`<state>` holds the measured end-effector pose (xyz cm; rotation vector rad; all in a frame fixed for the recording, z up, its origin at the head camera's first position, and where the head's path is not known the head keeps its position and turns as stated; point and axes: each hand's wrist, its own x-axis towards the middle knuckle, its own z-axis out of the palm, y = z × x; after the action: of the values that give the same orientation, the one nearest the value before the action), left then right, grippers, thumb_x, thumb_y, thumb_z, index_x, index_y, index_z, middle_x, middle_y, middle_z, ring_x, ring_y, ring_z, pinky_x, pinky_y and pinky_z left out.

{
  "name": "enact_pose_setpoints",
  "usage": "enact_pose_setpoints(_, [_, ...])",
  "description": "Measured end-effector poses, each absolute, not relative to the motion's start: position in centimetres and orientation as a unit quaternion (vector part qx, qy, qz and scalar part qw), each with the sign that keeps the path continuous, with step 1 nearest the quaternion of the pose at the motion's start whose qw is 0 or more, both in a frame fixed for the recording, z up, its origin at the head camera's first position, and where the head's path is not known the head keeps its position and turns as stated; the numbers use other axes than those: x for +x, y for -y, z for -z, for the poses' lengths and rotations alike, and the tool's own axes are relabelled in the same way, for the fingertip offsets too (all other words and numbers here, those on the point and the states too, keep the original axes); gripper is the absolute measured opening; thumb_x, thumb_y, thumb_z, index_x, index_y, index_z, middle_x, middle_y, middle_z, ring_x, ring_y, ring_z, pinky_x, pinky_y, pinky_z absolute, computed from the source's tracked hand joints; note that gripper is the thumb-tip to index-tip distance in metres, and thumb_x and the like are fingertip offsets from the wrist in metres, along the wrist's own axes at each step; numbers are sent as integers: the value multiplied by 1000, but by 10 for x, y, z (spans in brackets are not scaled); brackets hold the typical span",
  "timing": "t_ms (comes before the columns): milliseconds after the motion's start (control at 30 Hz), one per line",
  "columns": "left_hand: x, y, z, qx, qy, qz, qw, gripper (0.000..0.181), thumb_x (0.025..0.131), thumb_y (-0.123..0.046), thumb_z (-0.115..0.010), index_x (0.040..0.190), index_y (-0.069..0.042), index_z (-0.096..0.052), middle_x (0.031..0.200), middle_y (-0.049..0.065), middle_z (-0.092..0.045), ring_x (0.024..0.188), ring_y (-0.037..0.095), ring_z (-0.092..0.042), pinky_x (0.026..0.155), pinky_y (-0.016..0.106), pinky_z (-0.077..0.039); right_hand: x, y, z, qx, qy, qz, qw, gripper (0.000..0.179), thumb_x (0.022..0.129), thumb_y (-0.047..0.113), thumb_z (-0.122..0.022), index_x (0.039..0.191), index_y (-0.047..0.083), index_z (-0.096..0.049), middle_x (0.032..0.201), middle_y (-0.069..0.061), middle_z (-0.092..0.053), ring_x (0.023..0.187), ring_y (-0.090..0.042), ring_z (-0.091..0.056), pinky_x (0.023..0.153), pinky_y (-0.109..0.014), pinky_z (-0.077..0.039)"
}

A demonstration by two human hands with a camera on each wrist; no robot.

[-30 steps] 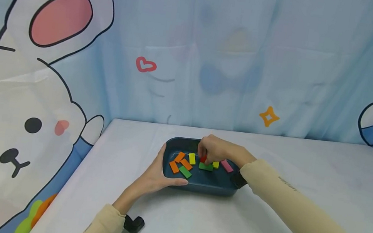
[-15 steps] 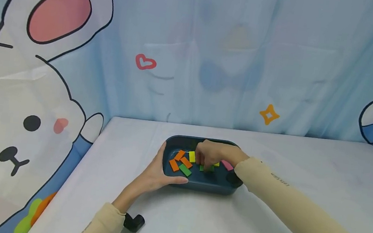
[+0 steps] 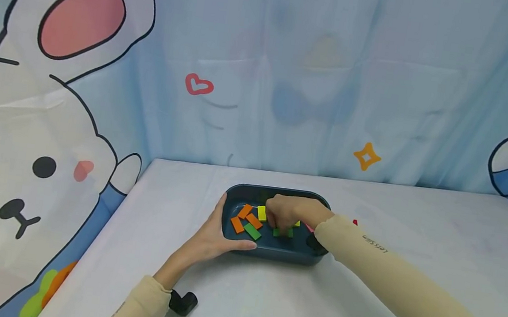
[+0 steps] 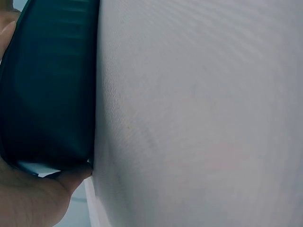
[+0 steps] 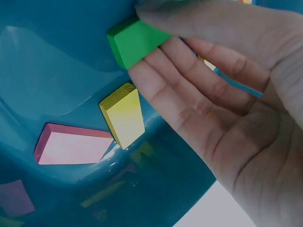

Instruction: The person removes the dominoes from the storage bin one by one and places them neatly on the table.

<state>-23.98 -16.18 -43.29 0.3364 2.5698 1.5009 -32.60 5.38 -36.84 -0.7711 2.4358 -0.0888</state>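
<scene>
A dark teal tray (image 3: 289,256) sits on the white table with several small coloured blocks inside. My left hand (image 3: 211,232) grips its left end, thumb along the front rim and fingers at the left side. The left wrist view shows the tray's outer wall (image 4: 52,90) against that hand. My right hand (image 3: 287,211) is down in the tray, pinching a green block (image 5: 135,45) between thumb and fingertips. Near it lie a yellow block (image 5: 124,116) and a pink block (image 5: 73,145). Orange blocks (image 3: 237,224), another yellow block (image 3: 262,213) and a second green block (image 3: 252,232) lie to the left.
A small red piece (image 3: 355,222) shows on the table just beyond the right sleeve (image 3: 392,270). A black wrist camera (image 3: 183,303) hangs under the left wrist. Behind the table hangs a blue curtain (image 3: 264,75) with cartoon prints.
My right hand has lowered over the green block and now pinches it; a red block seen at its fingertips earlier no longer shows there. The left hand stays on the tray.
</scene>
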Motion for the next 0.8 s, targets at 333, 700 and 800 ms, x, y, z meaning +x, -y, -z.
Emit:
enact_pose_setpoints(333, [-238, 161, 431, 113, -854, -502, 75, 134, 80, -50, -90, 169, -15, 4, 174, 16, -13, 155, 37, -25, 122, 63, -27, -324, -53, 369, -284, -910, 47, 299, 17, 83, -3, -86, 93, 8, -77, 91, -1, -67, 79, -15, -61, 80, -29, -61])
enact_pose_setpoints(700, [-238, 161, 431, 113, -856, -498, 78, 134, 80, -52, -89, 169, -15, 4, 174, 17, -13, 155, 39, -25, 121, 64, -27, -321, -51, 369, -291, -911, 30, 291, 18, 82, -3, -87, 91, 8, -76, 91, -1, -66, 73, -15, -62, 74, -27, -61])
enact_pose_setpoints(800, [-238, 162, 431, 113, -856, -498, 78, 135, 80, -53, -89, 169, -15, 4, 174, 17, -13, 155, 39, -25, 121, 64, -28, -321, -50, 369, -304, -910, 21, 281, 17, 83, -3, -86, 92, 8, -77, 91, 0, -67, 76, -14, -61, 78, -27, -61])
